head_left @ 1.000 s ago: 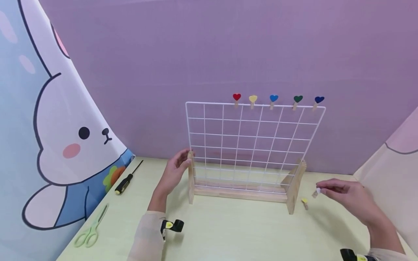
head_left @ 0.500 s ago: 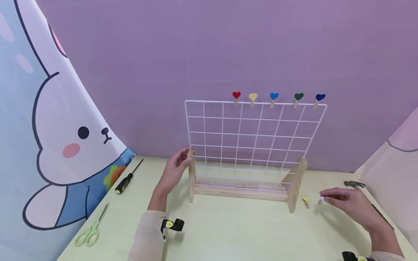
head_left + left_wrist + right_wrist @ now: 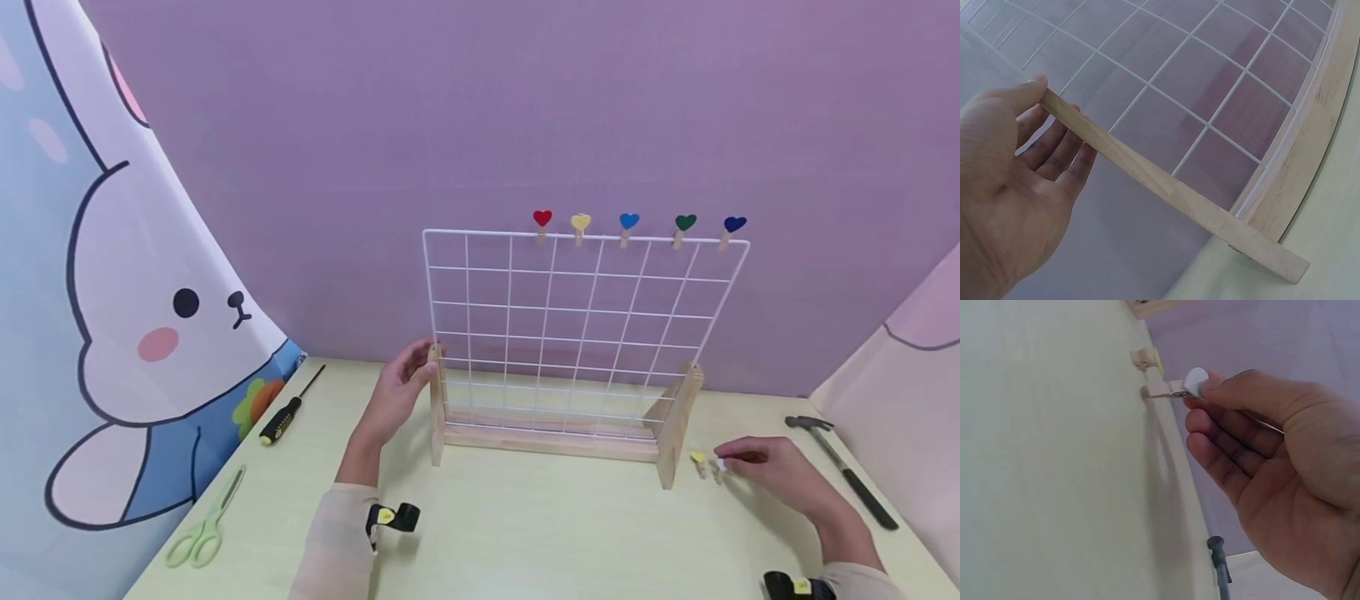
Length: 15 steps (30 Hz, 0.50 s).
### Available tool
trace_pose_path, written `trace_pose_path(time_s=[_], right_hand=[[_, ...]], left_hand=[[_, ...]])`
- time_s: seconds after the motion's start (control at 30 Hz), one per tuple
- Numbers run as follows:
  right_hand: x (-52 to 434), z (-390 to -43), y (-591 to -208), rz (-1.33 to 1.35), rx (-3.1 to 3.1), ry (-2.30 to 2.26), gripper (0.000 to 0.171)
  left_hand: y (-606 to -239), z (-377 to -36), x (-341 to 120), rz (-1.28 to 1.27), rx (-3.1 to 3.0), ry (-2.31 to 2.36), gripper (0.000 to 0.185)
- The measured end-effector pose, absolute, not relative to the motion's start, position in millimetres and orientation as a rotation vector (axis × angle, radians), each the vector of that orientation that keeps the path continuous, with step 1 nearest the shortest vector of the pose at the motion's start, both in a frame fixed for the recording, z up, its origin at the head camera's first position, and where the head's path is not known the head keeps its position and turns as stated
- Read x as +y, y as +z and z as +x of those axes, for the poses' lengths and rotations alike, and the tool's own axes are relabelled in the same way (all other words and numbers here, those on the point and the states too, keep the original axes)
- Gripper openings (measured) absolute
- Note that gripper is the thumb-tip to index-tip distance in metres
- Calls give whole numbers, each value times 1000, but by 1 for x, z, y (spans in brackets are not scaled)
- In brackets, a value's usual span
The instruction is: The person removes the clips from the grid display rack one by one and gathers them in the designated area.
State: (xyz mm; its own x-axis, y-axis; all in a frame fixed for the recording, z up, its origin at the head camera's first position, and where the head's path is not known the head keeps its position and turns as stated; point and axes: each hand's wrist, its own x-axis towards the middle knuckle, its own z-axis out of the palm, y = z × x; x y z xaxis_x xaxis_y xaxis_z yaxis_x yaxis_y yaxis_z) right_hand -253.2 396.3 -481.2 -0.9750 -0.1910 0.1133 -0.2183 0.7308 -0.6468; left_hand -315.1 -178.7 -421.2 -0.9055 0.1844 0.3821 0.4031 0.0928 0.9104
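My left hand (image 3: 390, 404) holds the left upright (image 3: 1147, 172) of a wooden stand near its top, thumb on the near side and fingers behind. The stand bears a white wire grid (image 3: 487, 233), leaning slightly back. With thumb and fingers, my right hand (image 3: 780, 475) pinches a small wooden clothespin by its white heart (image 3: 1195, 381); its wooden end is close over the table. Just left of it lies a clothespin with a yellow heart (image 3: 698, 458). Heart clothespins sit along the grid's top wire: red (image 3: 542, 218), pale yellow (image 3: 581, 223), light blue (image 3: 629, 221), green (image 3: 686, 222), dark blue (image 3: 735, 224).
A hammer (image 3: 840, 468) lies at the table's right edge. On the left are a screwdriver (image 3: 281, 421) and green scissors (image 3: 202, 537). Behind the table hangs a purple backdrop (image 3: 480, 108), with a rabbit-printed cloth (image 3: 142, 275) to the left.
My right hand has lowered the white-heart clothespin toward the table, beside the yellow one, uncovering the hammer. The left hand stays on the upright. The head view has shifted slightly.
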Motion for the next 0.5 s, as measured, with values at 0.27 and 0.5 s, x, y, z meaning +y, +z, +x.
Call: trace_pose_path(time_s=[0.27,0.5], right_hand=[[396,-258,-490,317,-2870,1090,19],[399,-259,-498,314,-2858,1123,20]], left_hand=[[-421,-315,-181,-605,-2182,-1948,47],[-421,-315,-180,-600,-2192,-1937,46]])
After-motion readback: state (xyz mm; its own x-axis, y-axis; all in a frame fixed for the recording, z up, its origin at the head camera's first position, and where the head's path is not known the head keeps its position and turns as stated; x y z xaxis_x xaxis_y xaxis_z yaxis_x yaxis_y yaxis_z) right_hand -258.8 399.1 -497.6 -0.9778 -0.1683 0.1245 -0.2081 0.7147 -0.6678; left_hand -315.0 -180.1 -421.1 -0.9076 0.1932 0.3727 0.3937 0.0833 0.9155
